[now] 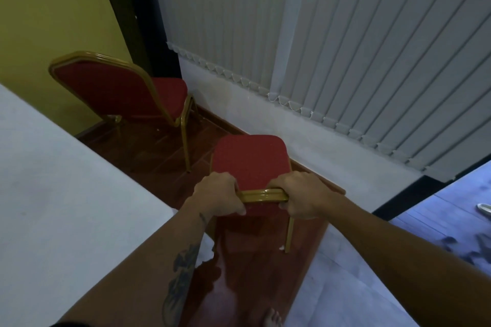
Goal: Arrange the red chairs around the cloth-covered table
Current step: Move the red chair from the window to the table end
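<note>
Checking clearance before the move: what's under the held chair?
Under the held chair: glossy red-brown floor and one gold leg at the right. The seat, the left hand and the right hand cover the other legs.

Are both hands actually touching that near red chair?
Touching. The head view shows the left hand and right hand wrapped around the gold top rail of the near red chair.

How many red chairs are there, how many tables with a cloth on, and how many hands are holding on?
Red padded chairs with gold metal frames: 2, the near chair held by its backrest and the far chair by the yellow wall
White cloth-covered table: 1
Bare hands gripping the near chair: 2, the left hand and the right hand
Total: 5
</note>
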The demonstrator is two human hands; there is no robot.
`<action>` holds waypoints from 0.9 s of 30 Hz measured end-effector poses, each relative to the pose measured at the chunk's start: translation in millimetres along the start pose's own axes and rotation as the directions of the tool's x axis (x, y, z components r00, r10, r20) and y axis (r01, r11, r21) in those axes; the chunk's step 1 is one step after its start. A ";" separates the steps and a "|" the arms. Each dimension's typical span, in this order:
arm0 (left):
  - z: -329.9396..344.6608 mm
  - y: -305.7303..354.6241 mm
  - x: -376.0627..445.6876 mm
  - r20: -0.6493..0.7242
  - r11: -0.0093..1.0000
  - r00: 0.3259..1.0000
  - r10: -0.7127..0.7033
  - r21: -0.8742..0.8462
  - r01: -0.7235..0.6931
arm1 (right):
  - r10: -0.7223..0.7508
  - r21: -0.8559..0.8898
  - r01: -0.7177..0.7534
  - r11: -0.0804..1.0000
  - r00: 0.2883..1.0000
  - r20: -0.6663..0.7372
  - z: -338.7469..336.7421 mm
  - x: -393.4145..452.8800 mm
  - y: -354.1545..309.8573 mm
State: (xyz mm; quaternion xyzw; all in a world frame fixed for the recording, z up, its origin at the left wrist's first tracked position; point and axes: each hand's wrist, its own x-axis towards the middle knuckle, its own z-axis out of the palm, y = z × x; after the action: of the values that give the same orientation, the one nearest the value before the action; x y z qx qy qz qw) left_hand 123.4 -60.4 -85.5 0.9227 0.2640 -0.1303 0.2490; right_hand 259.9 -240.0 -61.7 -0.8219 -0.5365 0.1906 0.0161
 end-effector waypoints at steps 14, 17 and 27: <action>7.5 -22.4 2.4 0.110 0.990 0.991 0.070 0.112 -0.082 | 0.814 0.904 -0.417 -0.091 0.492 0.309 41.3 -39.1 28.5; 4.8 -18.9 0.7 0.122 0.986 0.989 0.088 0.129 -0.104 | 0.625 0.867 -0.156 -0.474 0.634 0.455 42.2 -39.7 8.0; 5.7 7.7 -1.8 0.186 0.951 0.968 0.168 0.227 -0.209 | 0.777 0.843 0.177 -0.508 0.517 0.359 35.8 -19.3 9.7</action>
State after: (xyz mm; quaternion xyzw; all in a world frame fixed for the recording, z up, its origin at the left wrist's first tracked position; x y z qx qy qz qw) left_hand 125.5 -69.9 -86.6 0.9534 0.1348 -0.2132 0.1655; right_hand 249.8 -267.7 -91.5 -0.5726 0.2598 0.2466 0.7374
